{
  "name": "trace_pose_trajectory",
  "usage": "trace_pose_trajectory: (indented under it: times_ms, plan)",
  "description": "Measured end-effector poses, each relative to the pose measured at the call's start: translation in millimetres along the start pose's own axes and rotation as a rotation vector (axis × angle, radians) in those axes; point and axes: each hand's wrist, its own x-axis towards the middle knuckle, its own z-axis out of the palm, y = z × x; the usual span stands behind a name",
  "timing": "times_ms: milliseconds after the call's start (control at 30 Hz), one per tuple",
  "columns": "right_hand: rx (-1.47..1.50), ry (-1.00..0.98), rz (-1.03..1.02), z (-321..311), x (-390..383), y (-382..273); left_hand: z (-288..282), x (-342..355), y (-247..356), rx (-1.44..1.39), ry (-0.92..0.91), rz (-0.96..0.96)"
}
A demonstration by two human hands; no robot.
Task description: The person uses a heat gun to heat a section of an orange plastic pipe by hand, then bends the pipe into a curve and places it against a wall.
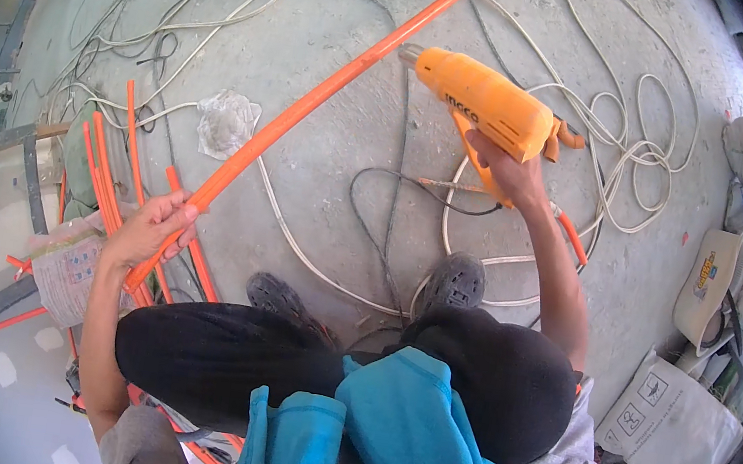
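My left hand (156,230) is closed around the lower part of a long orange pipe (314,98), which slants up and away to the right. In my right hand (513,171) is a yellow-orange heat gun (483,97), gripped by its handle. Its metal nozzle points left at the pipe, a short gap from the pipe's surface. Whether the gun is running cannot be seen. A black cord (450,207) runs from below the gun's handle across the floor.
Several orange pipes (123,162) lean at the left beside a crumpled printed bag (70,272). White cable (630,153) lies in loops over the concrete floor. A crumpled clear plastic piece (226,124) lies behind the pipe. Bags and a white sack (669,431) line the right side.
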Motion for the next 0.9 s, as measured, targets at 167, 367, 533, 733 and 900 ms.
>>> trace_pose_trajectory:
  times_ms: [167,367,533,733,900]
  plan:
    - [0.049,0.037,0.019,-6.7,28.2,14.8,0.1,1.9,-3.5,0.012,0.051,-0.028]
    - [-0.084,0.162,0.018,-23.2,51.5,33.7,9.1,7.0,-0.2,0.115,0.07,-0.056]
    - [0.272,0.18,0.073,-29.1,33.8,23.7,6.7,-8.8,-3.3,0.364,0.243,-0.043]
    - [0.555,0.246,-0.017,-79.4,-21.8,-27.7,6.4,1.7,-11.8,0.315,0.274,-0.056]
    - [0.787,0.274,-0.076,-102.5,-33.6,-40.2,-3.0,-9.8,-19.1,0.28,0.279,-0.055]
